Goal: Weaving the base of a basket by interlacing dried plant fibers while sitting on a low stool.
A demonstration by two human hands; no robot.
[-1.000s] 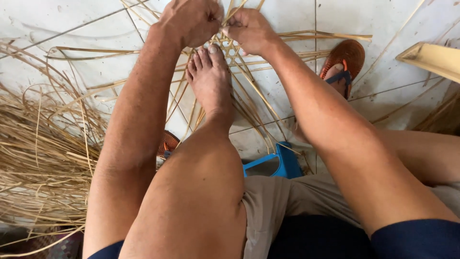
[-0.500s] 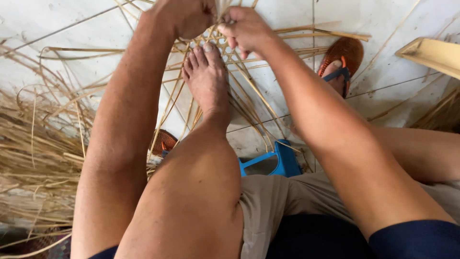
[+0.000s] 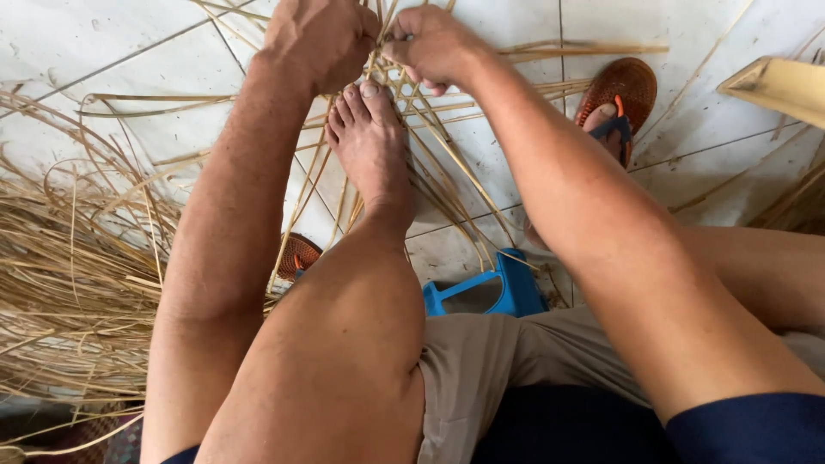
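Long pale cane strips [image 3: 434,146] lie crossed on the white tiled floor, pinned under my bare left foot [image 3: 371,150]. My left hand [image 3: 320,41] is closed over the strips just beyond the toes. Close beside it, my right hand [image 3: 431,45] pinches strips between thumb and fingers. The spot where the strips cross is mostly hidden behind both hands and the top edge of the view.
A big loose heap of cane strips [image 3: 69,283] fills the left side. A blue plastic stool [image 3: 503,288] is under me. My right foot wears an orange sandal [image 3: 620,99]; another sandal [image 3: 296,255] lies by my left leg. A pale plank [image 3: 778,86] sits at right.
Both hands have stayed at the crossing strips with small finger movements. The view has shifted slightly, so the hands sit a little lower in the picture than half a second ago.
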